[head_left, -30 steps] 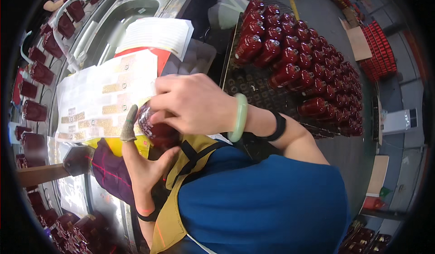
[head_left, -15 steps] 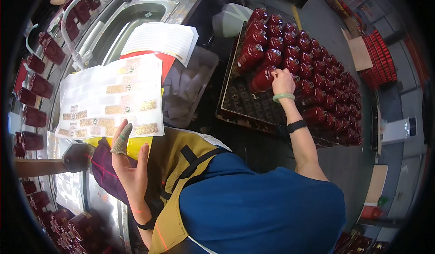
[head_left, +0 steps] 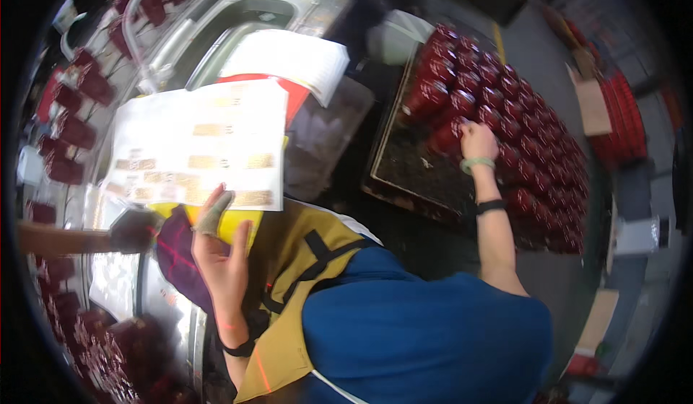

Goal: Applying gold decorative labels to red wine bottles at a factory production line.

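My right hand (head_left: 479,143), with a pale green bangle at its wrist, is closed on the neck of a glossy dark red bottle (head_left: 443,139). That bottle stands at the near left side of a dense block of similar bottles (head_left: 505,108) on a dark pallet (head_left: 411,180). My left hand (head_left: 222,263) is raised with its fingers apart and nothing in it. A cloth finger cover wraps one of its fingers. Just beyond it lies a white sheet with gold decals (head_left: 166,133), its near edge by my fingertips.
A steel sink (head_left: 267,11) with a curved white tap (head_left: 130,25) lies beyond stacked papers (head_left: 289,58). Dark red square-sided bottles (head_left: 72,130) line the left side. A clear plastic bin (head_left: 339,130) sits between counter and pallet. Red crates (head_left: 624,115) stand far right.
The whole view has shifted, so the scene sits further right and slightly lower, with some blur. My right hand stays on the bottle's neck; my left stays open by the sheet.
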The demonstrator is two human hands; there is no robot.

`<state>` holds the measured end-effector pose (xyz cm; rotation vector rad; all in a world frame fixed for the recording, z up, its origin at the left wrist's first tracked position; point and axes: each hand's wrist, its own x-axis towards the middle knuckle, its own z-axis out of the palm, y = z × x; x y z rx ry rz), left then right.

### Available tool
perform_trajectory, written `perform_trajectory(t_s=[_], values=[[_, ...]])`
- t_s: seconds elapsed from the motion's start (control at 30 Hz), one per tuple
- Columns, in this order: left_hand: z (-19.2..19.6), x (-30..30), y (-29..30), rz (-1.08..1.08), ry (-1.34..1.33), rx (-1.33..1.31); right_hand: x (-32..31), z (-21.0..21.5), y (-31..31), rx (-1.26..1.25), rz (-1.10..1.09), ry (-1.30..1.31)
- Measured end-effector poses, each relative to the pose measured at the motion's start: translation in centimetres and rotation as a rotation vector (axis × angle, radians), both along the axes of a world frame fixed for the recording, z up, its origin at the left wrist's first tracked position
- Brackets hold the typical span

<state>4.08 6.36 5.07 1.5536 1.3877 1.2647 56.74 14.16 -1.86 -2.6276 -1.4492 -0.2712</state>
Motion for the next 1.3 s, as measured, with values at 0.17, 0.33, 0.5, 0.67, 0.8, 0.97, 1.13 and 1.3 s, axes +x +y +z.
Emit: perform_trajectory(t_s=[0.17,0.33,0.5,0.67,0.8,0.97,1.13,1.3], values=[[1.2,0.3,0.9,0.052,0.15,0.067,-1.3,5.4,0.0,0.177,0.151,-0.019],[2.8,0.5,-0.1,0.077,0.074,0.12,-17.1,10.9,2.0,0.474,0.598,0.459],[2.6,-1.4,-2.1,0.267,0.074,0.019,-31.5,9.9,5.1,0.562,1.471,0.625],[1.5,-3.3,-4.2,0.477,-0.085,0.063,-41.0,11.0,1.7,0.205,1.681,1.019],[0.5,-6.1,-5.2,0.554,-0.252,0.077,-43.1,15.1,0.6,0.18,1.81,1.234],[3.3,-9.4,-6.2,0.72,-0.165,0.105,-45.9,15.1,0.7,0.008,1.712,1.302],[9.7,-14.8,-6.9,0.796,0.045,0.232,-47.7,16.5,-0.1,0.133,1.863,1.28],[15.5,-24.5,-7.7,1.017,0.101,0.174,-50.9,13.8,-0.3,-0.048,1.897,1.354]])
